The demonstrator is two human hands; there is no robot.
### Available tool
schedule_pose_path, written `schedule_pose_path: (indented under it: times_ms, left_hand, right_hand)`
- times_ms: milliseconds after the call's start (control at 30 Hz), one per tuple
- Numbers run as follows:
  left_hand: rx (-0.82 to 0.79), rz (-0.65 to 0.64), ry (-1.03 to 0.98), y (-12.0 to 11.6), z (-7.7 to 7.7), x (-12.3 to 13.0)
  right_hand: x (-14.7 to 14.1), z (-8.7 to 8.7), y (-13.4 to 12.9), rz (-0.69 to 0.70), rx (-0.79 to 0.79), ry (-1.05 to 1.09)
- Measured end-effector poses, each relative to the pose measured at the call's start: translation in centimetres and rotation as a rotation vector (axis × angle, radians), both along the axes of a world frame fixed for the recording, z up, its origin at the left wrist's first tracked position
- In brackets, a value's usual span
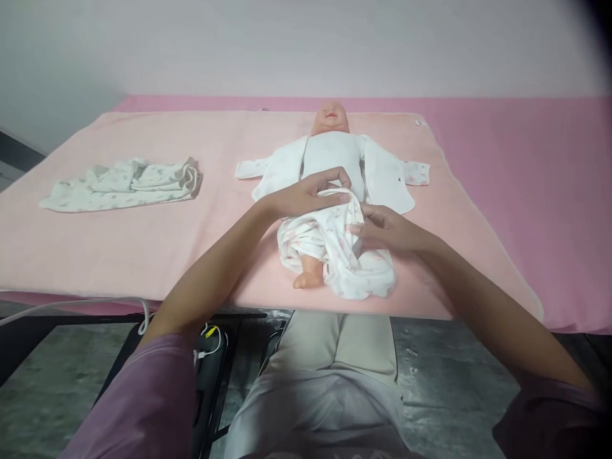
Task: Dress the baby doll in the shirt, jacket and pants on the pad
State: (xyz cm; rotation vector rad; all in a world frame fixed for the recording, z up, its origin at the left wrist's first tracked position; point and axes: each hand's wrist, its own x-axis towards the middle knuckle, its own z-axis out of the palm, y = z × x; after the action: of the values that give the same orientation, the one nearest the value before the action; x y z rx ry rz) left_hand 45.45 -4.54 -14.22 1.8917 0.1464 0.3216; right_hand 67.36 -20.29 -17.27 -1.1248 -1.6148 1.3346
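Note:
A baby doll (331,120) lies on its back, head away from me, in a white top (282,166) whose front panels are spread open. Printed white baby pants (344,268) are bunched around its lower body. One bare foot (310,274) sticks out on the left; the other leg is hidden in the cloth. My left hand (318,191) pinches the upper edge of the pants between thumb and fingers at the doll's belly. Just to the right, my right hand (382,226) grips a fold of the same pants, its fingers partly hidden.
Folded printed clothing (129,185) lies to the left on the peach blanket (201,236). Beneath the blanket is a pink cover (516,178), with a pale wall behind. A white cable (95,301) hangs by the front edge, near a black case (213,363) below.

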Motion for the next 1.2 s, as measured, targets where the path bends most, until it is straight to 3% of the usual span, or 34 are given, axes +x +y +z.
schedule_pose_path:
  times_ms: [167, 333, 400, 500, 600, 733, 900, 1033, 1200]
  left_hand:
    - [-0.019, 0.017, 0.005, -0.2, 0.0, 0.1]
    - [0.148, -0.019, 0.244, 0.4, 0.3, -0.2]
    - [0.173, -0.117, 0.334, 0.8, 0.4, -0.4]
    - [0.118, -0.241, 0.327, 1.3, 0.5, -0.8]
    - [0.048, -0.199, 0.242, 1.5, 0.4, -1.2]
    - [-0.028, -0.173, 0.223, 1.3, 0.2, -1.3]
    - [-0.097, -0.169, 0.286, 1.3, -0.2, -1.1]
    - [-0.195, -0.222, 0.326, 2.0, -0.3, -1.3]
    - [-0.056, -0.275, 0.418, 2.1, 0.2, -1.4]
  right_hand:
    - [-1.2, -1.5, 0.1, -0.151, 0.092, 0.138]
    - [-2.1, -1.6, 0.0, -0.289, 0.033, 0.28]
    - [-2.0, -1.2, -0.3, -0.339, -0.005, 0.249]
    - [-1.4, -1.0, -0.6, -0.365, 0.029, 0.03]
    - [-0.8, -0.9, -0.9, -0.308, 0.174, -0.188]
    - [-0.9, -1.0, -1.4, -0.138, 0.306, -0.108]
    - [-1.5, -1.3, -1.7, -0.061, 0.028, 0.097]
    - [-1.0, -0.2, -1.4, -0.04, -0.113, 0.05]
    - [0.2, 0.7, -1.2, 0.065, -0.205, -0.033]
